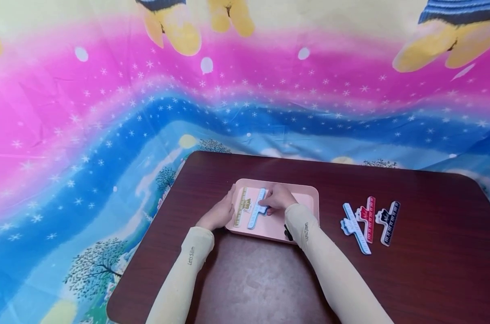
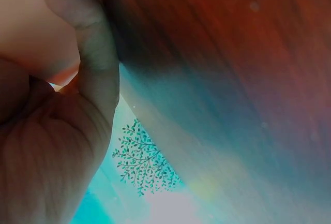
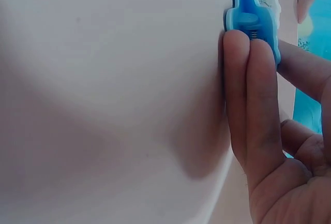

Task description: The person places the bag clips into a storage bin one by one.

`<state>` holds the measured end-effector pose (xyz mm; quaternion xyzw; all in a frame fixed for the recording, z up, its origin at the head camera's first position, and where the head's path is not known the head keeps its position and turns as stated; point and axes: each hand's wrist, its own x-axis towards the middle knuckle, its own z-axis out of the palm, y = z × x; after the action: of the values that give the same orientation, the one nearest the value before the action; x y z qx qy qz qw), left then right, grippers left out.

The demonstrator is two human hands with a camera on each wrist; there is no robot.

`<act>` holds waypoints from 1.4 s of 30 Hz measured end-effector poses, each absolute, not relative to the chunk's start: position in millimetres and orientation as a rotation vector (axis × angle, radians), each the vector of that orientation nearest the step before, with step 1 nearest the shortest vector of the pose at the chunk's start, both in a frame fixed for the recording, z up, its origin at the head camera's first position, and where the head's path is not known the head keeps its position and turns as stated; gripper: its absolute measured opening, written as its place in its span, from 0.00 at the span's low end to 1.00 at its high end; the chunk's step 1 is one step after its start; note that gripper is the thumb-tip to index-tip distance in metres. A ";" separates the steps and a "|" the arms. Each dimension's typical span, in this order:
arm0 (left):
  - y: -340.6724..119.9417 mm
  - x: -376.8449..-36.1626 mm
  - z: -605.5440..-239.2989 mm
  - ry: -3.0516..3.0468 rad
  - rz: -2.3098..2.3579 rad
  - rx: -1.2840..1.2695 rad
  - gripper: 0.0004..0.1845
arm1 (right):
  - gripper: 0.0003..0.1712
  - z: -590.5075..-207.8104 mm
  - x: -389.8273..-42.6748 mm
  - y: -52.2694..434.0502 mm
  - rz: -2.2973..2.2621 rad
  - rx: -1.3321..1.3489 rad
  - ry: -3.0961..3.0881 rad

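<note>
In the head view my left hand (image 1: 219, 213) lies along the left rim of a pink tray (image 1: 277, 183), its fingers pointing away from me. The left wrist view shows its thumb (image 2: 98, 53) beside the tray's pale wall. My right hand (image 1: 280, 198) is over the tray and pinches a light blue clip (image 1: 253, 219) with a piano-key pattern. In the right wrist view two fingers press the grip of this blue clip (image 3: 253, 19), close to the tray floor. Left of it in the tray lies a gold piano-key clip (image 1: 239, 211).
Right of the tray on the dark wooden table (image 1: 236, 279) lie three more clips: a white and light blue one (image 1: 358, 231) slanting against a red one (image 1: 370, 222), and a black one (image 1: 389, 227). A colourful patterned cloth (image 1: 269, 90) hangs behind the table.
</note>
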<state>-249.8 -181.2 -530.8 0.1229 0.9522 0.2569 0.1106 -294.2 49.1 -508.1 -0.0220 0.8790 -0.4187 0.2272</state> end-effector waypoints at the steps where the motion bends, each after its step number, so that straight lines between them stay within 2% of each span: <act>1: -180.9 -249.9 -530.5 2.796 0.751 0.362 0.37 | 0.14 -508.3 -294.5 49.2 -1.154 -0.060 2.418; 16: -179.3 -250.3 -530.3 2.763 0.802 0.348 0.35 | 0.10 -508.6 -295.4 50.7 -1.119 -0.164 2.438; 31: -177.2 -249.3 -530.2 2.774 0.759 0.337 0.37 | 0.10 -511.9 -297.0 53.8 -1.091 -0.139 2.448; 42: -181.5 -249.4 -531.6 2.772 0.755 0.335 0.37 | 0.11 -494.2 -292.9 55.4 -1.038 -0.203 2.576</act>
<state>-249.4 -181.5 -531.6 0.1149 0.9509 0.2591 0.1240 -292.9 55.4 -494.2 -0.0719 0.9105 -0.3666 0.1774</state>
